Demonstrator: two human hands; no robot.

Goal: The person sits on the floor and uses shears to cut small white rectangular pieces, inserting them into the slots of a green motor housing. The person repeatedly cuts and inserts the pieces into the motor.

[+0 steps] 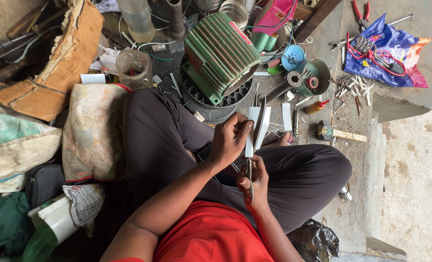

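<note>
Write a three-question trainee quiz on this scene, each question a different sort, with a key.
1. True or false: the left hand holds a white strip.
2. What does the right hand grip? A) hammer B) scissors C) pliers
3. Fill in: the ribbed motor housing beyond the knees is ____ in colour.

Key: 1 true; 2 B; 3 green.

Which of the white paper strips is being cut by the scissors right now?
The strip pinched in the left hand, with the scissors in the right hand closing on it. The other strip lies loose on the floor to its right, untouched.
</note>
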